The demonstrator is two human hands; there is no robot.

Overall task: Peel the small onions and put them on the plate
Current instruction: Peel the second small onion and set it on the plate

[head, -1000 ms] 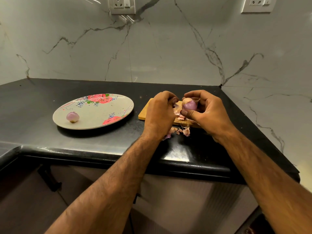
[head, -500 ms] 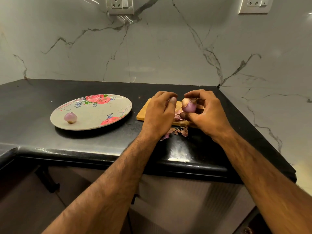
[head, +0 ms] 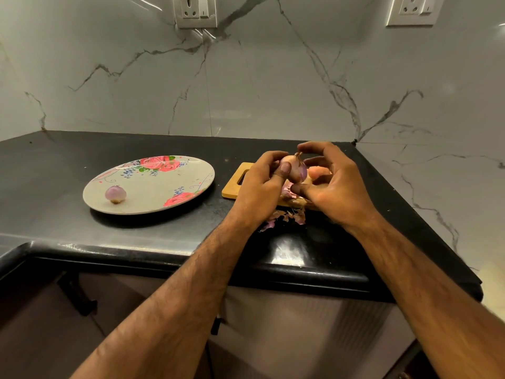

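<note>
Here we hold a small onion [head: 293, 167] up between both hands above the wooden cutting board [head: 232, 187]: our left hand [head: 259, 184] is closed around its near side with the thumb pressed on the skin, while our right hand [head: 334, 187] pinches the dry tip at its top between forefinger and thumb, the other fingers loosely spread. On the black counter [head: 54, 170], loose onion skins [head: 287, 217] lie just at the board's near edge. One peeled onion [head: 115, 193] already rests on the left part of the floral plate [head: 169, 192], which sits just left of the board.
</note>
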